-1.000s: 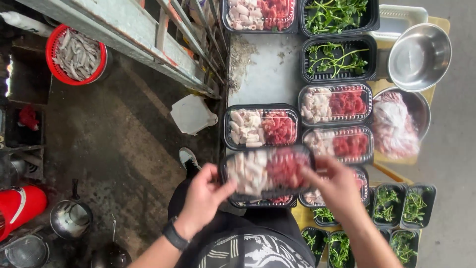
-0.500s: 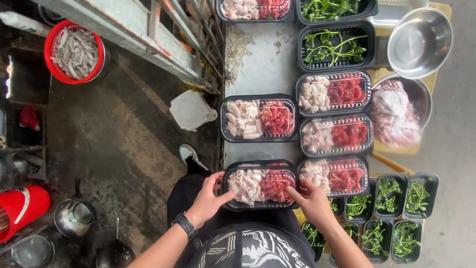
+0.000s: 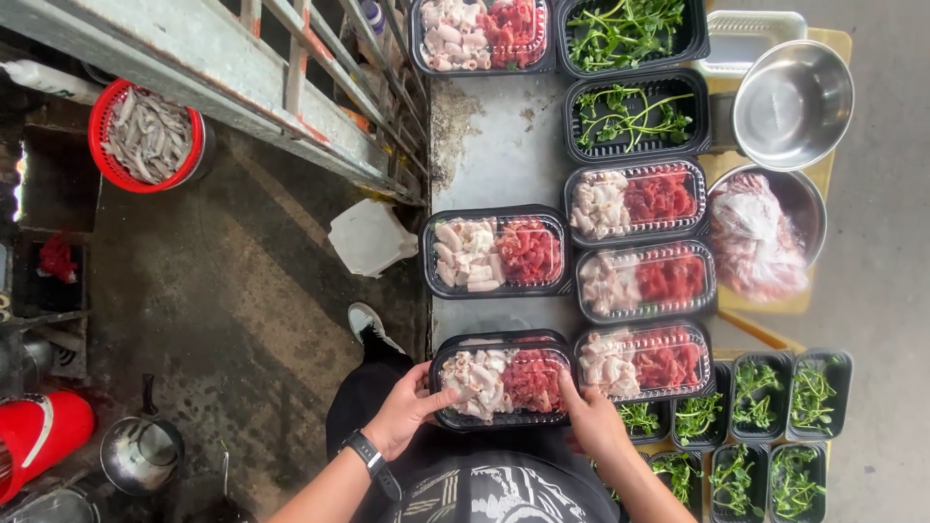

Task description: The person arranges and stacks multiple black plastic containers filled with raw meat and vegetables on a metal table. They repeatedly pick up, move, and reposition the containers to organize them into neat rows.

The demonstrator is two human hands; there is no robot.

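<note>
Both hands gripped one black lidded meat tray [image 3: 501, 380] at the near table edge: the left hand [image 3: 405, 412] clasped its left end, thumb on the clear lid, and the right hand [image 3: 591, 418] held its right end. Just right of that hand sat another filled tray [image 3: 644, 362], with small herb tubs [image 3: 775, 387] beyond.

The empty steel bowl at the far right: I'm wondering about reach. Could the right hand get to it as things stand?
Probably yes. The right hand grips the near meat tray, and only low lidded trays lie before the steel bowl; it would have to let go first.
</note>
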